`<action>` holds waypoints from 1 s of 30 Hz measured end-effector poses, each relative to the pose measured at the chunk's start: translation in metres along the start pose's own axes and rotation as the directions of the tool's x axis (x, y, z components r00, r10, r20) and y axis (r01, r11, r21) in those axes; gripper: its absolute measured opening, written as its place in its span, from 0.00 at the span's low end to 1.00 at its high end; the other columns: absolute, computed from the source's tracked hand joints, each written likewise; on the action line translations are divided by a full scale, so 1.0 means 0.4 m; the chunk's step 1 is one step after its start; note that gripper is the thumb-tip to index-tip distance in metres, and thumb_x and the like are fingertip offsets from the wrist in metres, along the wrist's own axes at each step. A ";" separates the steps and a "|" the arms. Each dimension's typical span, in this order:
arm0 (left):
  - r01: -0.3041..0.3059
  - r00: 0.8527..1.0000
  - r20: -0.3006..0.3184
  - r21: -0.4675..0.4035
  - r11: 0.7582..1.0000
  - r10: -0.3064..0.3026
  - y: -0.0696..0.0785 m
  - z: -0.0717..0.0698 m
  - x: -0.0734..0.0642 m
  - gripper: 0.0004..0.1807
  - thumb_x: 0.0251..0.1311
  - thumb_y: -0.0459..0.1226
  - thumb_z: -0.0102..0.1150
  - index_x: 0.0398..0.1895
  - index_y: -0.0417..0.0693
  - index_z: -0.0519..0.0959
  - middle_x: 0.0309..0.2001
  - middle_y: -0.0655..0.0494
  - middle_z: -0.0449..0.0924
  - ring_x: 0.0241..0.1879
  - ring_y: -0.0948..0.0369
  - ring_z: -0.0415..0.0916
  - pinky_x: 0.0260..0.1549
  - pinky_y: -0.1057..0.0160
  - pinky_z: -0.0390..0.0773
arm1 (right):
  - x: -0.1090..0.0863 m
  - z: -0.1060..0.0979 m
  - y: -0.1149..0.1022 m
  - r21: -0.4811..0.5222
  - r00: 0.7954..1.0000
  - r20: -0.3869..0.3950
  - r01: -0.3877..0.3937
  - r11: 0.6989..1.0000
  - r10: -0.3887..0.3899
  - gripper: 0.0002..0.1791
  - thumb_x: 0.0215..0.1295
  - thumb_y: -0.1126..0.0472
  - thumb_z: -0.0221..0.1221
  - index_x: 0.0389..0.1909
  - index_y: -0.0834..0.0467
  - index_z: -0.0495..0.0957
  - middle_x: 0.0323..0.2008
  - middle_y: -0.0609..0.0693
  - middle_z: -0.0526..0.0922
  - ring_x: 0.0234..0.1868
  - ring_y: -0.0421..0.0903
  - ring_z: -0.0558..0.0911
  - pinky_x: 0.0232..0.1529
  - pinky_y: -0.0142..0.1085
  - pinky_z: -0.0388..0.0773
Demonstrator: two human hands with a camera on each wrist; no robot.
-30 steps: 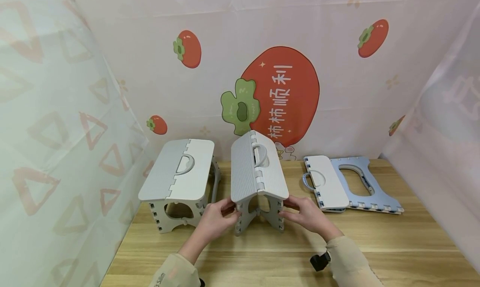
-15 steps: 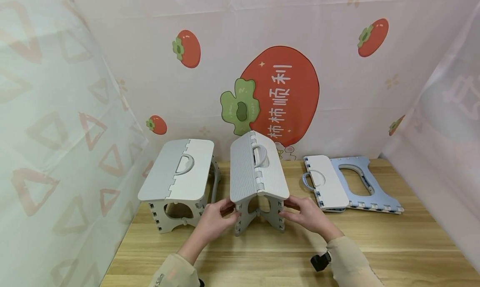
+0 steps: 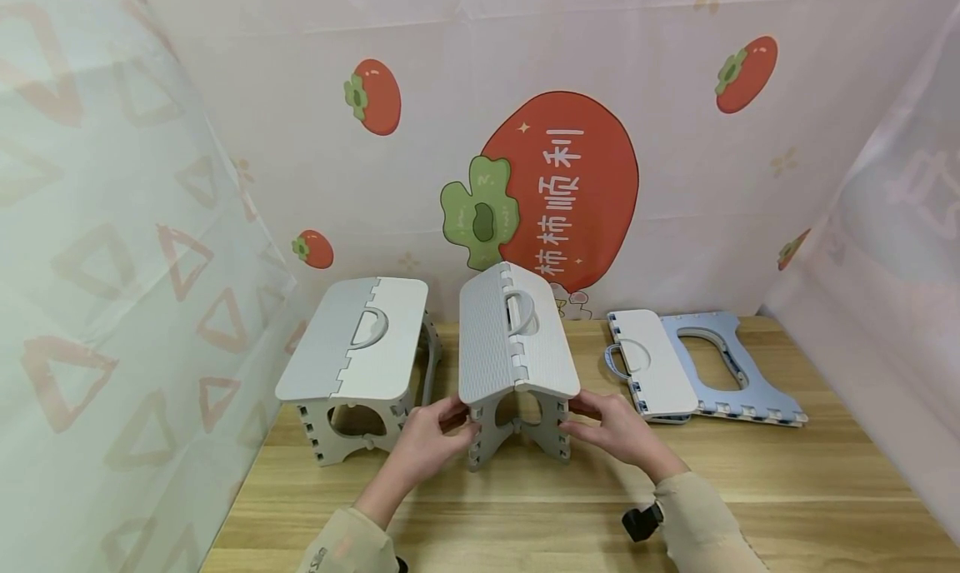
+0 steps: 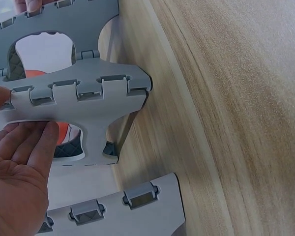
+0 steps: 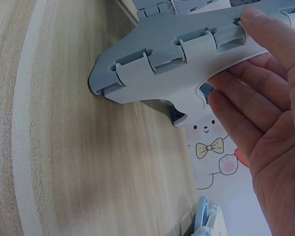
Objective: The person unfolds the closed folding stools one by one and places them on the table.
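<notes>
A grey-and-white folding stool [image 3: 483, 340] stands half folded in the middle of the table, its top peaked along the hinge and its end panels angled inward. My left hand [image 3: 431, 440] grips the left leg side near the front; in the left wrist view its fingers [image 4: 32, 142] reach into the leg's cut-out while the thumb lies on the hinged edge. On the opposite leg side, my right hand [image 3: 615, 427] has a matching grip. The right wrist view shows that thumb [image 5: 265, 29] on the hinged edge and the fingers behind the white leg panel [image 5: 187, 73].
Just left stands another grey-and-white folding stool [image 3: 375, 340], fully unfolded with a flat top. A blue-and-white folding stool [image 3: 712, 365] lies folded down at the right on the wooden table [image 3: 525, 531]. A printed cloth backdrop [image 3: 420, 198] encloses the back and sides.
The two top panels of the middle stool have spread very slightly wider. Both hands keep the same grip on its leg sides.
</notes>
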State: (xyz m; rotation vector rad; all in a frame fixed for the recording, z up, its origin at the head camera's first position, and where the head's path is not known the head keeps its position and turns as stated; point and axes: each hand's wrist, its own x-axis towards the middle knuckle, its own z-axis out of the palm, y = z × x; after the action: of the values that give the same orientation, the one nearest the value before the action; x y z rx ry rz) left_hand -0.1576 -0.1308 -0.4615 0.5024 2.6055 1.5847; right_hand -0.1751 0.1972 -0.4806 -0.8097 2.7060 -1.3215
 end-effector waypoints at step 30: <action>-0.010 1.000 0.001 0.011 1.000 0.010 -0.005 -0.009 -0.004 0.24 0.65 0.39 0.66 0.62 0.40 0.79 0.56 0.42 0.84 0.55 0.50 0.84 0.52 0.60 0.84 | -0.005 0.000 0.002 -0.007 1.000 -0.012 -0.006 1.000 0.006 0.28 0.69 0.48 0.66 0.65 0.58 0.77 0.57 0.57 0.85 0.57 0.55 0.85 0.56 0.47 0.83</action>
State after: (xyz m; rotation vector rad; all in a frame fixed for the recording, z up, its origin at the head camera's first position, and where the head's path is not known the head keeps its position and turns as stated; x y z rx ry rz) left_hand -0.1574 -0.1351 -0.4617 0.5169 2.6160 1.5738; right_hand -0.1739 0.1984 -0.4817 -0.7970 2.7208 -1.3211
